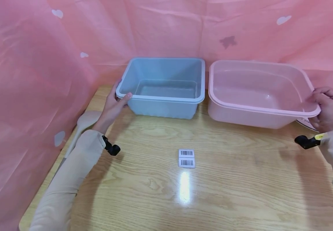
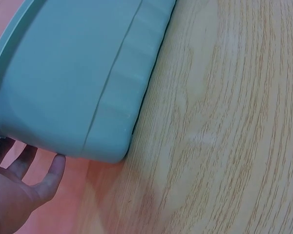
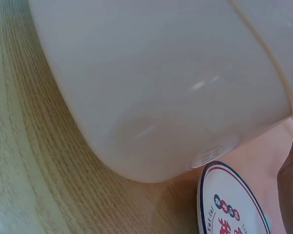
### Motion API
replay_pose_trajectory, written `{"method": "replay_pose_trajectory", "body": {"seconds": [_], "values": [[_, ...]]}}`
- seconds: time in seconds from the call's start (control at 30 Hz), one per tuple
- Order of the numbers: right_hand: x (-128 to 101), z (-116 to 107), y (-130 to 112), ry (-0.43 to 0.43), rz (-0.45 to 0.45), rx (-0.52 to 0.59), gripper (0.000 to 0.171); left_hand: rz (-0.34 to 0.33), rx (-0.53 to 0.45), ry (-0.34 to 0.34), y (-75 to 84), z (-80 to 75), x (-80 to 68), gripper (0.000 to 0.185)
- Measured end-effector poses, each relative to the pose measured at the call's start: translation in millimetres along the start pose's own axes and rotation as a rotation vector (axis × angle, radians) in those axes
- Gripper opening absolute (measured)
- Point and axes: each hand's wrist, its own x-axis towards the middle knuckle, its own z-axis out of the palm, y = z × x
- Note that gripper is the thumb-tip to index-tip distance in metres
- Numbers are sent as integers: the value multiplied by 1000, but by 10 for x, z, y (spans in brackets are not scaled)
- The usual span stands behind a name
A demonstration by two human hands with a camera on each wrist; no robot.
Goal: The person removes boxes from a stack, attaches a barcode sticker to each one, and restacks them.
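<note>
A light blue plastic tub (image 1: pixel 163 86) stands empty at the back of the wooden table (image 1: pixel 183 189). My left hand (image 1: pixel 114 104) grips its left front corner rim, thumb over the edge. In the left wrist view the blue tub (image 2: pixel 78 73) fills the top left, with my fingers (image 2: pixel 52 171) below it. Beside it on the right sits an empty pink tub (image 1: pixel 259 93). My right hand (image 1: pixel 328 107) holds the pink tub's right rim, fingers curled over it. The right wrist view shows the pink tub's wall (image 3: pixel 161 83) close up.
A wooden spoon (image 1: pixel 81 126) lies at the table's left edge under my left arm. A round white plate with a red and blue rim (image 3: pixel 234 204) lies under the pink tub's right side. A barcode sticker (image 1: pixel 186 158) lies mid-table. Pink sheeting (image 1: pixel 33 80) surrounds the table.
</note>
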Motion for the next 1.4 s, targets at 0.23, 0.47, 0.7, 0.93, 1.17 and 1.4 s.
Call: {"method": "replay_pose_trajectory", "body": {"seconds": [0.23, 0.47, 0.7, 0.93, 1.17, 1.4], "values": [[-29, -73, 32, -1, 49, -107, 31, -14, -23, -13, -15, 33, -10, 74], [-61, -62, 57, -8, 86, -181, 33, -4, -31, -21, -3, 37, -25, 74], [-75, -39, 65, -1, 76, -168, 28, -9, -3, -15, 8, 34, -14, 74], [-92, -63, 69, 14, 49, -110, 25, -11, -11, -21, 26, 57, -24, 75], [-130, -57, 53, -20, 94, -127, 26, -4, -3, -11, 13, 50, -13, 74], [-161, -97, -25, -125, 180, -206, 24, -8, -9, -2, 11, 56, -5, 75]]}}
